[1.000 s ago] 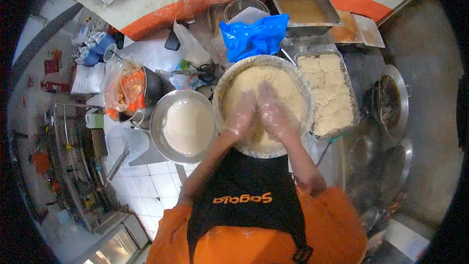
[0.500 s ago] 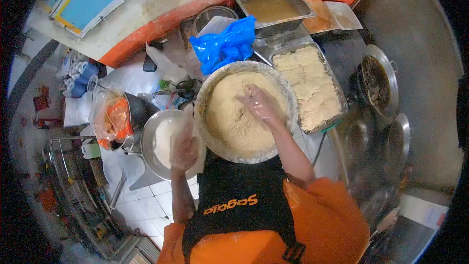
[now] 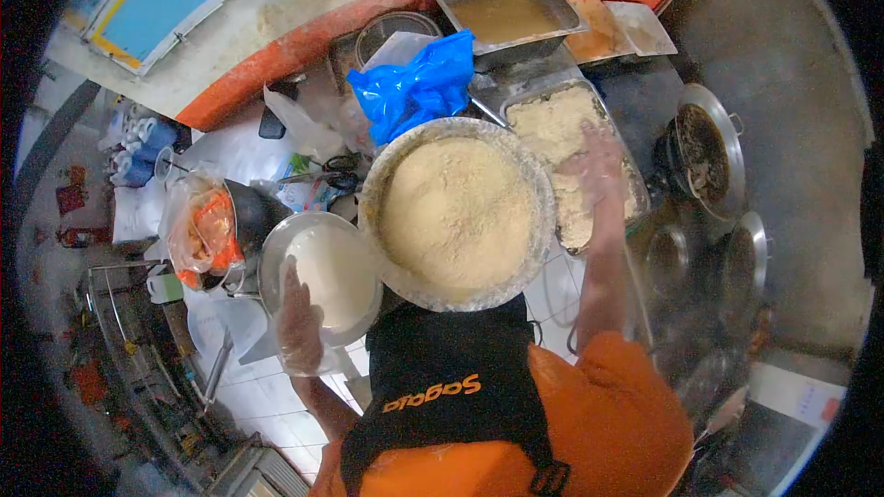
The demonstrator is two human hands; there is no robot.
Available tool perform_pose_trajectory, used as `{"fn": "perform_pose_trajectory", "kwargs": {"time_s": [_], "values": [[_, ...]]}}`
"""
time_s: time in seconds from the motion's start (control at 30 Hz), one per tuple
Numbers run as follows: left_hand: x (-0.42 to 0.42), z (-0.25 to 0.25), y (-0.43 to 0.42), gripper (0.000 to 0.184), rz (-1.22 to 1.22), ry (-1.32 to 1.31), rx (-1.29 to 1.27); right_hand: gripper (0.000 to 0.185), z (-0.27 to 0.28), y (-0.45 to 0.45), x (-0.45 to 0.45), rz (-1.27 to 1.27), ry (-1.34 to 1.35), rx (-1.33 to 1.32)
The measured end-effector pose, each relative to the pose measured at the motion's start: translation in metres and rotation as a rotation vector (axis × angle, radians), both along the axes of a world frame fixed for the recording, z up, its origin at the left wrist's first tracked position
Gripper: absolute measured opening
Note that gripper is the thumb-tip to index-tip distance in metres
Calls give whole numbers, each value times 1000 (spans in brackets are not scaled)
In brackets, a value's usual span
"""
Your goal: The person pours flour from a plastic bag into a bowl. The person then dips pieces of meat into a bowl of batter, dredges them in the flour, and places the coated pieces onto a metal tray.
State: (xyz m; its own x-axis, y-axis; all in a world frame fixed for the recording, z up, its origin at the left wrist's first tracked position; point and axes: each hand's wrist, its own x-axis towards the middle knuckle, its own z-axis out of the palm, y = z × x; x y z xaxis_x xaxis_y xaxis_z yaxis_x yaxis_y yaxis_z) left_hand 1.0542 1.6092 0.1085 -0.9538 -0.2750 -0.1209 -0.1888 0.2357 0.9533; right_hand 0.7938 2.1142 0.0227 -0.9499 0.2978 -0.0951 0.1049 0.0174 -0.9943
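A large floury bowl (image 3: 458, 212) of pale crumbs is in front of me. My left hand (image 3: 302, 317), in a clear plastic glove, is over the near left rim of the metal pan of white batter (image 3: 336, 278), fingers stretched out. To the right, my right hand (image 3: 594, 170) lies spread, slightly blurred, on the crumb-coated slabs in the rectangular tray (image 3: 635, 170). It holds nothing that I can see.
A blue plastic bag (image 3: 414, 85) lies behind the bowl, near a steel tray of brownish liquid (image 3: 506, 17). At the left is a pot with orange pieces in a bag (image 3: 210, 228). Metal pans (image 3: 709, 152) stand at the far right.
Both hands have left the crumb bowl: the left went over to the batter pan and then its near left rim, the right moved onto the tray. The view has shifted.
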Motion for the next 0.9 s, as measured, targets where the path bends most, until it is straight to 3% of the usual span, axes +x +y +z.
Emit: {"fn": "perform_pose_trajectory", "kwargs": {"time_s": [0.07, 0.13, 0.2, 0.27, 0.33, 0.37, 0.43, 0.5, 0.53, 0.57, 0.6, 0.63, 0.7, 0.73, 0.77, 0.9], "values": [[13, -12, -10, 72, 81, 127, 87, 71, 4, 6, -2, -85, -18, -1], [12, -8, -12, 70, 80, 106, 31, 66, 41, -11, 3, -168, -198, -280], [13, -3, -10, 68, 62, 161, 162, 62, 31, -5, 3, -106, -195, -326], [14, 2, -10, 69, 62, 132, 124, 57, -1, 7, 0, -43, -195, -379], [15, 5, -14, 70, 70, 113, 87, 48, -52, 29, -13, -74, -208, -32], [18, 7, -17, 71, 30, 108, 37, 48, -63, 46, -16, -66, -207, -35], [23, 12, -20, 71, 10, 95, -23, 44, -79, 79, -17, 228, 110, 1147], [26, 23, -29, 64, -41, 130, -52, 41, -63, 64, 1, -13, 157, 1644], [35, 34, -40, 61, -34, 141, -91, 40, 18, 18, 16, 156, -69, 1208], [39, 39, -47, 57, 242, 90, 382, 43, -87, 92, 4, 213, 153, 1483], [39, 44, -63, 57, 235, -7, -22, 30, 35, 7, 42, 334, 186, 1647], [45, 48, -87, 57, 118, 11, -470, 31, 26, 12, 34, 300, 192, 1578], [47, 47, -122, 55, 322, 287, 69, 32, 9, 25, 18, 239, 136, 1383], [37, 76, -126, 50, 314, 167, -551, 33, 12, 25, 15, 222, 106, 1324], [28, 89, -137, 45, 297, 253, -566, 35, 15, 25, 12, 214, 79, 1280], [-12, 89, -176, 34, 274, 174, -581, 39, 49, 0, 20, 163, 54, 1135]]}}
